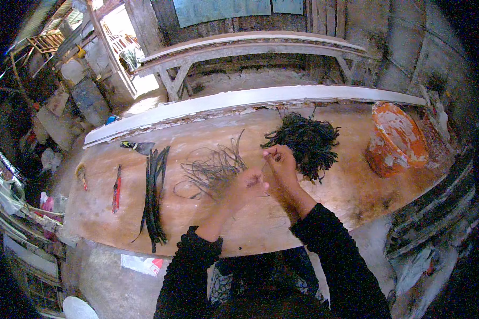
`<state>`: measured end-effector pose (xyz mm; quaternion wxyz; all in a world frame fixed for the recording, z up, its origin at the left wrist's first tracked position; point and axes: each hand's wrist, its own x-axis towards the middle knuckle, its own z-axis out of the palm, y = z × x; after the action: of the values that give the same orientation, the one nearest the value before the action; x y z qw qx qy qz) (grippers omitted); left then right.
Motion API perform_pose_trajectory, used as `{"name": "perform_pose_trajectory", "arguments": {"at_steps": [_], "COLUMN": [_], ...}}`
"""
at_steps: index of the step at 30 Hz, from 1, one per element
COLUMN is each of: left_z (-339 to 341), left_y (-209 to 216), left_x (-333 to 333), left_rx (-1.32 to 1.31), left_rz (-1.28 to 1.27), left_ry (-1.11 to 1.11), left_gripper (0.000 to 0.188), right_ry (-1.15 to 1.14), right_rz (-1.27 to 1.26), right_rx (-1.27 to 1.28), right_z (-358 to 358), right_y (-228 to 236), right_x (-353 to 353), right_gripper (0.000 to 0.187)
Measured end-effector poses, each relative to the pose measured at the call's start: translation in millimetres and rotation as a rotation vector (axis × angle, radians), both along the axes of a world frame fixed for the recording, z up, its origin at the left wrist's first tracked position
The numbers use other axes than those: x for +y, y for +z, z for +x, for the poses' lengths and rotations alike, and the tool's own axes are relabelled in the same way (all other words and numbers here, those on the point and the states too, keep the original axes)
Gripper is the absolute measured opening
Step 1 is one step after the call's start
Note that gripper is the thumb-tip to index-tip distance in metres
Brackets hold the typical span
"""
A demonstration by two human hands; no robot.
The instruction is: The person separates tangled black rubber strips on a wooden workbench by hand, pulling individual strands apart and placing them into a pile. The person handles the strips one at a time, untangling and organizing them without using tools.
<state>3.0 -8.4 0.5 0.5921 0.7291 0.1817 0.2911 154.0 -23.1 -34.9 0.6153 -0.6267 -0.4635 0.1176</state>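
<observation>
Hands meet over the middle of the wooden worktop [324, 196], both closed in a pinch. The left hand [248, 185] is curled nearly shut on a thin dark strand [263, 168] that runs up to the right hand [281, 161], whose fingertips nip its other end. Just left of the left hand, touching its knuckles, lies a loose tangle of thin wires [212, 169] spread flat on the wood. Just beyond the right hand, close to its far side, sits a dense dark heap of short twisted pieces [306, 142]. Further left lies a bundle of long black strips [153, 194], then a red-handled tool [116, 190]. An orange bucket [396, 139] rests tipped on its side near the right end, well apart from both hands.
</observation>
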Motion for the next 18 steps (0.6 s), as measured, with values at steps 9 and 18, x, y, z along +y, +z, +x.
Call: {"name": "perform_pose_trajectory", "arguments": {"at_steps": [9, 18], "left_z": [-25.4, -25.5], "left_y": [10.8, -14.3], "left_x": [45.5, 62.7], "left_rx": [-0.076, -0.083], "left_rz": [-0.230, 0.172], "left_ry": [0.583, 0.779], "left_gripper": [0.009, 0.009], "right_ry": [0.511, 0.988], "right_rz": [-0.152, 0.022], "right_rx": [0.758, 0.511], "right_z": [-2.2, -25.0], "right_y": [16.6, 40.4], "right_x": [-12.8, -28.8], "right_gripper": [0.008, 0.015]}}
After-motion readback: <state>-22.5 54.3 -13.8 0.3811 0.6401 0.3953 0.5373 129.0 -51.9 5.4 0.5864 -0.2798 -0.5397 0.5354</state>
